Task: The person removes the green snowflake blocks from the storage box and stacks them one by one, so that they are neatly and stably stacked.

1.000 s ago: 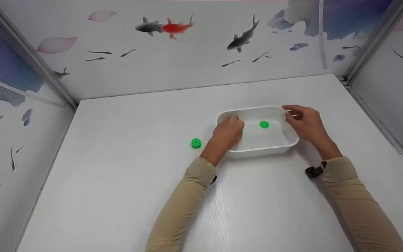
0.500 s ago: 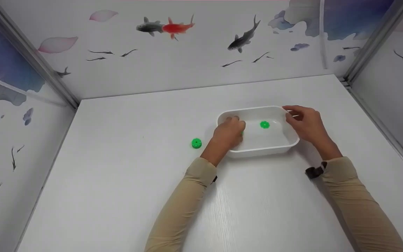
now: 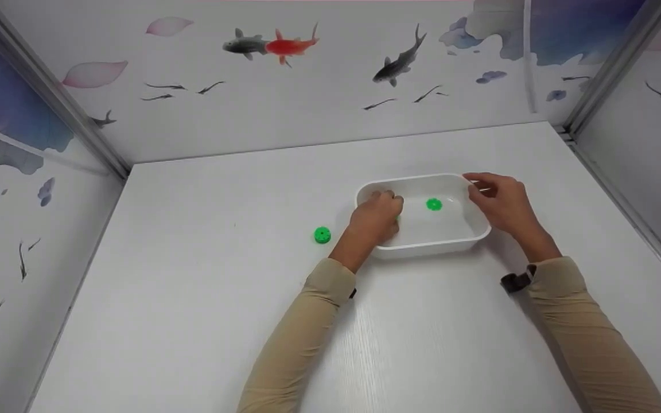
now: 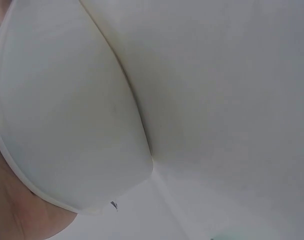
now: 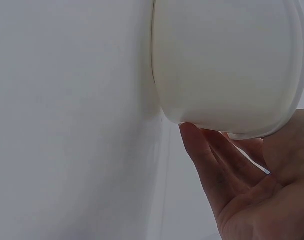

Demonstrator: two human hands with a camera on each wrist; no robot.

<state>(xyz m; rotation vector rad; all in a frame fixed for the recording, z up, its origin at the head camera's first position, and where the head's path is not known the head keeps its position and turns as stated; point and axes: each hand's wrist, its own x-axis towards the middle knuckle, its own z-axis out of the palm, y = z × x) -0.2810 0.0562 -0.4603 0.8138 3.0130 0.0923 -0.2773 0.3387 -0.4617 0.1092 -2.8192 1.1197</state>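
A white plastic tub [image 3: 429, 248] with rounded corners stands on the white table. My left hand [image 3: 373, 218] reaches over its left end, fingers curled inside around a green piece [image 3: 397, 218], most of which the hand hides. On the tub's floor lies a green flower-shaped disc [image 3: 434, 204]. My right hand [image 3: 501, 202] holds the tub's right end at the rim; in the right wrist view its fingers [image 5: 199, 150] touch the outer wall. Outside, left of the tub, sits a round green piece [image 3: 322, 234] with small holes.
The white table [image 3: 204, 275] reaches back to a wall panel [image 3: 330, 97] printed with fish. Side panels with metal posts [image 3: 611, 74] close off both sides. A black wrist camera [image 3: 515, 282] sits at my right cuff.
My left hand's fingers have shifted very slightly to the right inside the tub. The right hand, the tub and the loose green pieces have stayed in place.
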